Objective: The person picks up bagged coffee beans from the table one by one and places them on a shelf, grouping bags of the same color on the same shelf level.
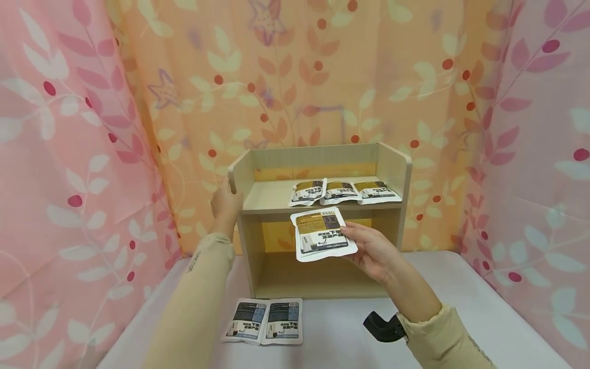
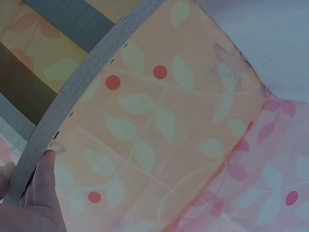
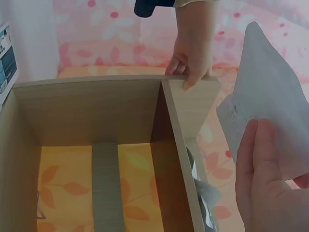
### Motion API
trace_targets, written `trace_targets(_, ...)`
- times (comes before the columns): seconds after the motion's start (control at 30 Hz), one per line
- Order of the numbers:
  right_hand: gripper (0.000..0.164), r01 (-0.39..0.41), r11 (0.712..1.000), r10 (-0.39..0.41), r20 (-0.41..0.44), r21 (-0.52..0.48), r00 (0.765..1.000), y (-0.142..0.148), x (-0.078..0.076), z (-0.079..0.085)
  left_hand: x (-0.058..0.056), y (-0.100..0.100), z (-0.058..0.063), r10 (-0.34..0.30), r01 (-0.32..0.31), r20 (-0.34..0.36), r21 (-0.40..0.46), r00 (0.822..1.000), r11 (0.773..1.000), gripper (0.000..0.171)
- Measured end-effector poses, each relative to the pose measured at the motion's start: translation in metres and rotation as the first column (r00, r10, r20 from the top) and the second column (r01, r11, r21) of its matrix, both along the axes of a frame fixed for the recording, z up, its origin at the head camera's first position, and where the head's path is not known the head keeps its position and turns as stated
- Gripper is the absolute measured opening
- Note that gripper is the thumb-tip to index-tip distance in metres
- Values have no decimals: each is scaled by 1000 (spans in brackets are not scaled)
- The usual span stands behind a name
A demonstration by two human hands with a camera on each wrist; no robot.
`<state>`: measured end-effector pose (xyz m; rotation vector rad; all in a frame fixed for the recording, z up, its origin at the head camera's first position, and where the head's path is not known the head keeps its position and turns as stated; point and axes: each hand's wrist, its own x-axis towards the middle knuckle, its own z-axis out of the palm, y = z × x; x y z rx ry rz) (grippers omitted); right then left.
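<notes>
My right hand pinches a flat white-edged packet with yellow-and-white print, thumb on its front. It hangs before the upper board of a small pale wooden shelf unit. In the right wrist view, two fingers lie along the packet's plain pale back. My left hand grips the shelf unit's left side panel near its top; in the left wrist view the fingers curl round the panel's edge. Three similar packets lie in a row on the upper board, toward the right.
Two packets with blue-grey print lie side by side on the white table, in front of the shelf's left part. Below the upper board is a lower compartment. Patterned curtains enclose the back and both sides.
</notes>
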<state>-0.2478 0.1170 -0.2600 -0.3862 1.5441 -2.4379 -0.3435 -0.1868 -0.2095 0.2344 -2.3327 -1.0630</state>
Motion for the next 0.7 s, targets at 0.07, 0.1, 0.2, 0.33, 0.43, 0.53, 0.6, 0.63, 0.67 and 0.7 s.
trace_targets(0.07,54,1,1000,-1,-3,3,1000,-2,-1,2,0,0,-1,5,-5,-6,-5,1000,1000,47)
trace_targets(0.1,54,2,1000,-2,-2,0,1000,-4,-1,4,0,-1,-1,7,-7,-8,-6,1000,1000,48)
trace_targets(0.2,55,-2,1000,1,-11,-7,1000,-8,-2,8,-1,-2,-1,12,-12,-19,-8,1000,1000,46)
trace_targets(0.33,54,5,1000,-5,-23,-14,1000,-12,-3,15,0,-4,-2,19,-19,-27,-10,999,1000,40)
trace_targets(0.43,53,27,999,-28,-15,-38,1000,-14,-3,19,0,-3,-1,13,-13,-29,-4,1000,1000,38)
trace_targets(0.53,52,45,996,-45,0,-73,999,-14,-2,23,0,-1,-1,-1,1,-20,2,1000,1000,40)
trace_targets(0.6,52,50,995,-49,4,-89,999,-15,-2,25,0,0,-2,-8,8,-16,5,1000,1000,43)
trace_targets(0.63,51,51,995,-51,4,-89,999,-15,-2,26,-1,1,-2,-10,10,-15,4,1000,1000,44)
trace_targets(0.67,51,54,995,-54,5,-85,999,-16,-3,26,-1,1,-2,-5,5,-15,-2,1000,1000,45)
trace_targets(0.7,50,55,995,-55,0,-78,998,-16,-4,27,-1,1,-3,-3,3,-16,-5,1000,1000,46)
